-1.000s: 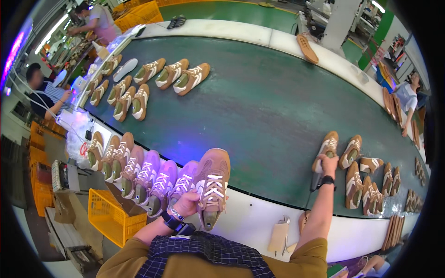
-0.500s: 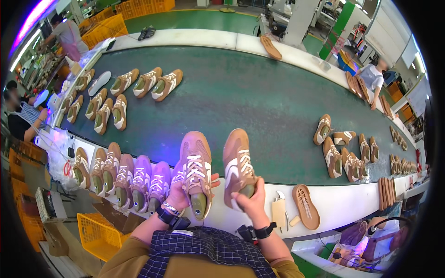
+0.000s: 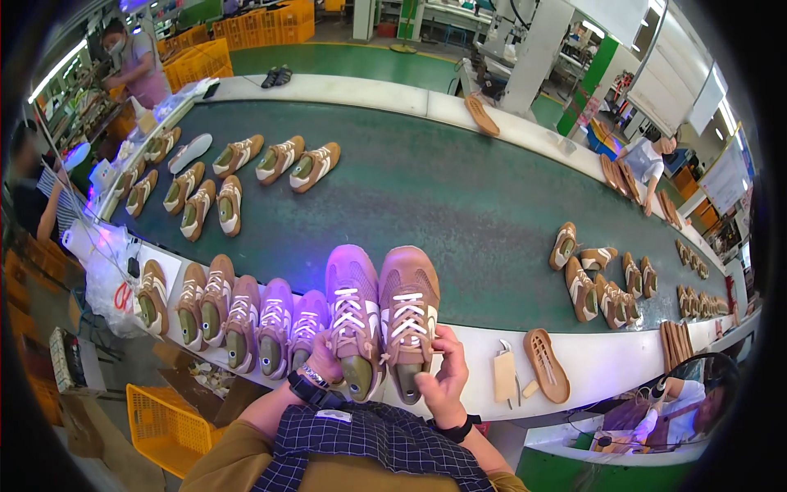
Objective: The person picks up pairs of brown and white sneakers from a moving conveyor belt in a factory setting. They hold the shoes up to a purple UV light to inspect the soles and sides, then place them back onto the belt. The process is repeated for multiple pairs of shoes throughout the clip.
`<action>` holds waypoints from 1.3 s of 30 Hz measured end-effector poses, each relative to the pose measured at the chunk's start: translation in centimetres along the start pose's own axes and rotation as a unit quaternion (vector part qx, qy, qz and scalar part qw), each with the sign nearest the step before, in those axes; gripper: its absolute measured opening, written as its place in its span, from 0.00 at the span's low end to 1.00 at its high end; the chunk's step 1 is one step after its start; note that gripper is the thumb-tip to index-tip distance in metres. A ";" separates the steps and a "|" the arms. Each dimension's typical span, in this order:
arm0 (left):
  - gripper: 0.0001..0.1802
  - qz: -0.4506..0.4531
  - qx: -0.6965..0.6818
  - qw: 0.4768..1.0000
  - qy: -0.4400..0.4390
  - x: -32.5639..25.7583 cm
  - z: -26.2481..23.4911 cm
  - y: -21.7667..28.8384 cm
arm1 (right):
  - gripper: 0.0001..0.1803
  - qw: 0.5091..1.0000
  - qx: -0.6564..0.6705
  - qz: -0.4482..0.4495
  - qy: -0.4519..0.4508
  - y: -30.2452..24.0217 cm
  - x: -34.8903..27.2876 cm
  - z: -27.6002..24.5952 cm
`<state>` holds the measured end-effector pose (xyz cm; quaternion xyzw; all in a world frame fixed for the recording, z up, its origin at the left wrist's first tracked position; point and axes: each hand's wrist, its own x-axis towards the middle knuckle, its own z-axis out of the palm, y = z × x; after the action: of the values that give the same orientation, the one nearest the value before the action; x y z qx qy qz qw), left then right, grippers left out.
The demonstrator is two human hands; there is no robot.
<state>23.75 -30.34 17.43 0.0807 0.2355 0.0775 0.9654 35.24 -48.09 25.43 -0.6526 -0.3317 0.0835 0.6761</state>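
Observation:
Two brown sneakers with white laces and green shoe lasts inside are held side by side over the near white ledge, toes pointing away. My left hand (image 3: 325, 357) is closed on the left sneaker (image 3: 354, 299), gripping its outer side near the heel. My right hand (image 3: 447, 379) grips the right sneaker (image 3: 409, 287) by its outer side, thumb near the heel opening. The two shoes touch or nearly touch along their inner sides. Left of my left hand, several more sneakers (image 3: 243, 316) stand in a row on the ledge.
Sneakers in groups lie on the green conveyor belt (image 3: 393, 197). To my right on the white ledge are a brown sole (image 3: 544, 367) and a hook-bladed tool (image 3: 504, 377). A yellow crate (image 3: 168, 426) stands low at left. Co-workers (image 3: 648, 164) work around the belt.
The right sneaker has moved left, turned upright and come beside the left one. Both shoes have come lower and closer to me. The view has shifted slightly.

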 end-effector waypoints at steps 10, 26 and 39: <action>0.31 -0.065 0.118 0.984 -0.115 -0.9 0.3 2.0 | 0.30 0.808 0.438 0.393 -0.012 3.0 -2.5 0.8; 0.29 -0.122 0.029 0.989 -0.082 0.9 -7.4 2.9 | 0.46 0.731 0.517 0.444 -0.039 2.1 -2.1 0.4; 0.30 -0.132 -0.010 0.989 -0.067 -1.0 -4.1 3.5 | 0.45 0.621 0.620 0.450 -0.165 2.1 0.4 2.7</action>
<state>20.60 -26.61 14.98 0.0442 0.1776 -0.0535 0.9816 34.70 -45.33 23.43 -0.1216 0.0277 0.6691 0.7327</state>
